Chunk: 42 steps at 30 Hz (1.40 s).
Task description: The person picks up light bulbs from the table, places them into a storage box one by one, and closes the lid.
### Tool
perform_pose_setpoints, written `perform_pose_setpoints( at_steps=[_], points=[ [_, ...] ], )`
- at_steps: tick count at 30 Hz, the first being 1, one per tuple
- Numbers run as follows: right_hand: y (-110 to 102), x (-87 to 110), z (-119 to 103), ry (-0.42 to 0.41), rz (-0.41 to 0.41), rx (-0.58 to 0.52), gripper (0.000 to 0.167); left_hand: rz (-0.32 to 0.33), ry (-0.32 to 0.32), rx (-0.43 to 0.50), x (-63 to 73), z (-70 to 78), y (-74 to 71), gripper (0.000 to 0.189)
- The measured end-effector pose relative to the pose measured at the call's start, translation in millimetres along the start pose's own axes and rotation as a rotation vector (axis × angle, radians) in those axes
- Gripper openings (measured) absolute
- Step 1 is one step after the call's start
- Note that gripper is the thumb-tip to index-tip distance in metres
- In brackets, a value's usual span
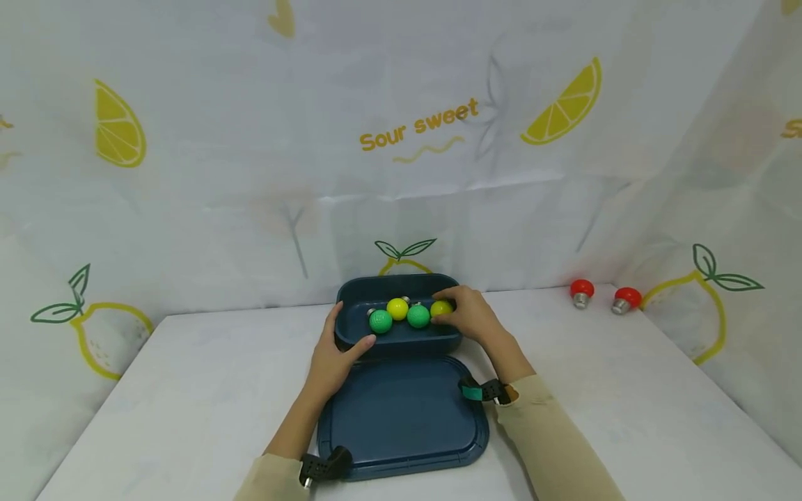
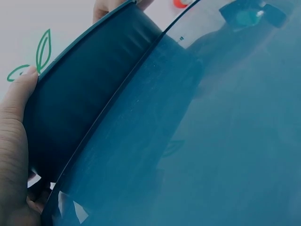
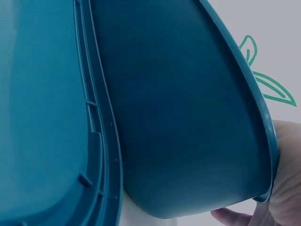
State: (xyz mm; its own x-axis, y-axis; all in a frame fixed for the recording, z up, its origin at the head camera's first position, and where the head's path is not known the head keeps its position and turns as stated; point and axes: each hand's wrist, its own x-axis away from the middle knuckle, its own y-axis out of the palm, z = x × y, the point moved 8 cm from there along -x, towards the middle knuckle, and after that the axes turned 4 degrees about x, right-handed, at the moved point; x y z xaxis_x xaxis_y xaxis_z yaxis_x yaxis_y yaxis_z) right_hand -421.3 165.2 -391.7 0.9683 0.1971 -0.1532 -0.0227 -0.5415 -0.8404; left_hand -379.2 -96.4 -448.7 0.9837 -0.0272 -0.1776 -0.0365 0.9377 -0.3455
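Note:
A dark blue plastic box (image 1: 401,346) stands at the back of the table, holding green and yellow light bulbs. My left hand (image 1: 330,362) grips its left front corner, the thumb along the front rim and the fingers on the end wall. At the right end, my right hand (image 1: 470,314) pinches a yellow bulb (image 1: 441,309) between thumb and fingers, inside the rim. Near it lie a green bulb (image 1: 418,316), another yellow bulb (image 1: 397,308) and a second green bulb (image 1: 380,321). In the right wrist view the box wall (image 3: 183,113) hides the bulbs.
A dark blue lid (image 1: 404,414) lies flat in front of the box, between the forearms. Two red bulbs (image 1: 582,293) (image 1: 626,300) with silver bases lie at the back right of the white table (image 1: 207,390). A lemon-print sheet (image 1: 250,174) hangs behind.

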Motion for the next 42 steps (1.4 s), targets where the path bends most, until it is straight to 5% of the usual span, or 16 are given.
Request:
perform_pose_setpoints(
  at_steps=[12,20,27,34,42],
  points=[
    [3,0.8,-2,-0.02,-0.015,0.029,0.045,-0.005,0.002,-0.005,1.2,-0.4,-0.8,0.093],
    [-9,0.3,9,-0.103,0.03,-0.12,0.05,-0.007,-0.004,-0.016,-0.9,0.8,-1.3,0.093],
    [-42,7.4,39,-0.072,0.22,-0.287,0.046,-0.02,0.001,-0.021,0.5,0.5,0.9,0.093],
    [-75,20.1,83,0.024,0.537,-0.212,0.044,-0.01,-0.004,-0.004,0.7,-5.8,0.2,0.095],
    [-93,34.6,143,0.074,0.543,-0.117,0.055,-0.017,0.002,0.0,-0.5,-2.1,0.0,0.095]
  ],
)
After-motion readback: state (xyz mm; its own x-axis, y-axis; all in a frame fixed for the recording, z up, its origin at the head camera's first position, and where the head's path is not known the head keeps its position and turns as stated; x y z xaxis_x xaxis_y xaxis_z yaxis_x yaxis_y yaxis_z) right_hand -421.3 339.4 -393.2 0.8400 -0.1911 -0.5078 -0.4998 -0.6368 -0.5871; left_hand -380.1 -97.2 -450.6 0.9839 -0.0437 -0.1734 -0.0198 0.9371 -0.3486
